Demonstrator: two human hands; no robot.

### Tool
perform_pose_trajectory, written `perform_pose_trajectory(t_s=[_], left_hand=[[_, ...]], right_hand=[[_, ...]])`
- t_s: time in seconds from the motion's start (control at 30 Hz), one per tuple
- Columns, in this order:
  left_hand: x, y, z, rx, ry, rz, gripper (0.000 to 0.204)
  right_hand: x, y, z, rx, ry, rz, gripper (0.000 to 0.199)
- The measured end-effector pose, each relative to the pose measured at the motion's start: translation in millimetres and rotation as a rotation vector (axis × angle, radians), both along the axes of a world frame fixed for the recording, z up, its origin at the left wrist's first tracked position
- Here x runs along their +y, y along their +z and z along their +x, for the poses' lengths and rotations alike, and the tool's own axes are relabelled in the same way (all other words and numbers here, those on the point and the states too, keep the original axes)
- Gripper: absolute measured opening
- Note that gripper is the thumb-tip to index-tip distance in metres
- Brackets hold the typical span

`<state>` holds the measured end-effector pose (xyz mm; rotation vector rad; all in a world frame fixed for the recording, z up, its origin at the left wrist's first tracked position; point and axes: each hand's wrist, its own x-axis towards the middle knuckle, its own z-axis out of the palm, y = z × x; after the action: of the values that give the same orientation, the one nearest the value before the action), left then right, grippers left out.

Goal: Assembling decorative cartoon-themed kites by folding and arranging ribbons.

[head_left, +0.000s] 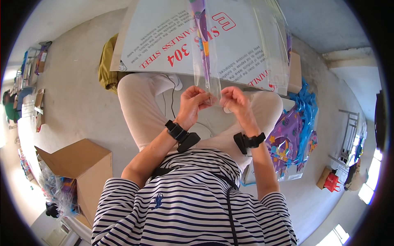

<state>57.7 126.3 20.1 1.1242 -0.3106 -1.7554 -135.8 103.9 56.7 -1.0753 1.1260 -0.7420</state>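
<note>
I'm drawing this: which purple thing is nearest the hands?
The narrow strip in the clear sleeve pinched by the left hand; the purple heap at right is farther off.

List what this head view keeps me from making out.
Head view:
Clear sleeve: far end cut off by the top edge.
Right hand: curled fingers hide any grip.
Cardboard box: walls and loose plastic hide its lower contents.
Distant person, far left: too small for detail.
</note>
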Motion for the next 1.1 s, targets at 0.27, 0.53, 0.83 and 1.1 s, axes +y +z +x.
perform_pose_trajectory(t_s=[0.27,0.53,0.83,1.1], left_hand=[[2.3,4.0,5.8,0.022,-0.079,-0.045,0.012],[24.7,22.2,32.4,0.143,-0.166,-0.071,0.013],[57.2,52.6,77.1,-0.315,-0.166,-0.245,0.036],[73.7,74.7,91.0,-0.310,0.381,-0.098,0.015]], right_hand=[[-47.7,-27.8,28.8,0.069,0.038,0.251,0.018],[-50.5,-37.9,47.0,0.014,-0.033,0.248,0.013],[-47.5,-22.7,71.3,-0.074,-0.027,0.304,0.013],[-49.3,-22.0,89.7,-0.191,-0.075,0.313,0.014]])
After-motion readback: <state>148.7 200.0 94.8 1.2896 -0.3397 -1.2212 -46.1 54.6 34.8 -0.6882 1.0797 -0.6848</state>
